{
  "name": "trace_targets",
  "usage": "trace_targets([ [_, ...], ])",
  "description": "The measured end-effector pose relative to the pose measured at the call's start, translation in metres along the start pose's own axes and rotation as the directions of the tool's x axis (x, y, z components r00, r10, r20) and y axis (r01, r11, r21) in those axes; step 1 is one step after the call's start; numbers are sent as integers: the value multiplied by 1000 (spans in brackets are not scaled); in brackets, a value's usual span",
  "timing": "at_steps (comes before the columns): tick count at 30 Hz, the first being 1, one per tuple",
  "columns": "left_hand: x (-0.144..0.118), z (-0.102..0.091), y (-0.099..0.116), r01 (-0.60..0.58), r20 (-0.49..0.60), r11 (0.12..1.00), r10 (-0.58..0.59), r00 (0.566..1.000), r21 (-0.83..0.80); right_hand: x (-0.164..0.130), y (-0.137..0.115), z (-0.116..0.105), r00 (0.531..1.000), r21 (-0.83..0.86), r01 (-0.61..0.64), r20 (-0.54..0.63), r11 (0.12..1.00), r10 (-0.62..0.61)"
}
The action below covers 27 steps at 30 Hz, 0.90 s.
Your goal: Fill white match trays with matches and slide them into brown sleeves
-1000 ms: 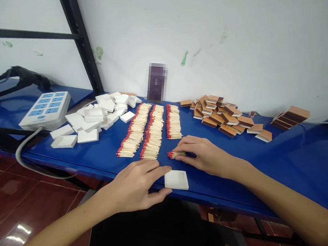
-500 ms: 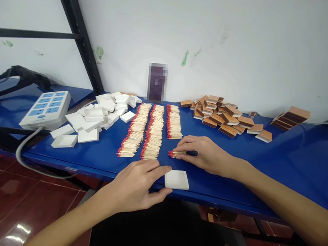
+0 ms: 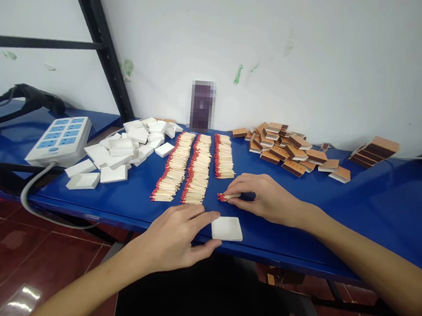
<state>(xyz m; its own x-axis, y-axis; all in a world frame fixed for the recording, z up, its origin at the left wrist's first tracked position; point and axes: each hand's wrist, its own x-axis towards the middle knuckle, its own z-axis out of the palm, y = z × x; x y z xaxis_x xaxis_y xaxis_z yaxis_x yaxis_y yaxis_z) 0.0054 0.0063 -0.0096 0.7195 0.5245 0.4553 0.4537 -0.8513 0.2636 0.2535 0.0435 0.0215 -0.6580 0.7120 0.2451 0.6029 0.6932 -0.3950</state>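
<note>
My left hand (image 3: 181,237) steadies a white matchbox tray (image 3: 226,229) at the table's front edge, thumb and index finger at its left corners. The tray lies with its hollow side up and no matches in it. Just above and to the right, my right hand (image 3: 262,197) pinches a small bunch of matches (image 3: 226,196), red heads pointing left, close to the tabletop. Beyond my hands lie three rows of red-headed matches: a left row (image 3: 174,167), a middle row (image 3: 197,169) and a shorter right row (image 3: 224,156).
A heap of white trays (image 3: 125,147) lies at the left beside a power strip (image 3: 60,140). Brown matchbox sleeves (image 3: 287,149) are piled at the back right, with stacked sleeves (image 3: 376,150) farther right. A blurred purple object (image 3: 202,107) leans against the wall.
Almost nothing differs. The tray and my left fingers sit very slightly higher in view; my right hand keeps its pinch on the matches.
</note>
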Motion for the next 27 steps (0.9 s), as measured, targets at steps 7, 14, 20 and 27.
trace_targets([
  [7,0,0,2,55,20,998,-55,998,-7,0,1,3,1000,27,2,-28,1000,-1],
  [14,0,0,1,54,9,998,-54,999,-14,-1,2,3,1000,47,-12,-21,999,13],
  [20,0,2,-1,88,12,995,-87,996,-37,-1,2,4,999,62,-27,-35,998,29],
  [27,1,2,1,107,13,993,-106,994,-49,-2,1,5,997,76,-27,-67,997,32],
])
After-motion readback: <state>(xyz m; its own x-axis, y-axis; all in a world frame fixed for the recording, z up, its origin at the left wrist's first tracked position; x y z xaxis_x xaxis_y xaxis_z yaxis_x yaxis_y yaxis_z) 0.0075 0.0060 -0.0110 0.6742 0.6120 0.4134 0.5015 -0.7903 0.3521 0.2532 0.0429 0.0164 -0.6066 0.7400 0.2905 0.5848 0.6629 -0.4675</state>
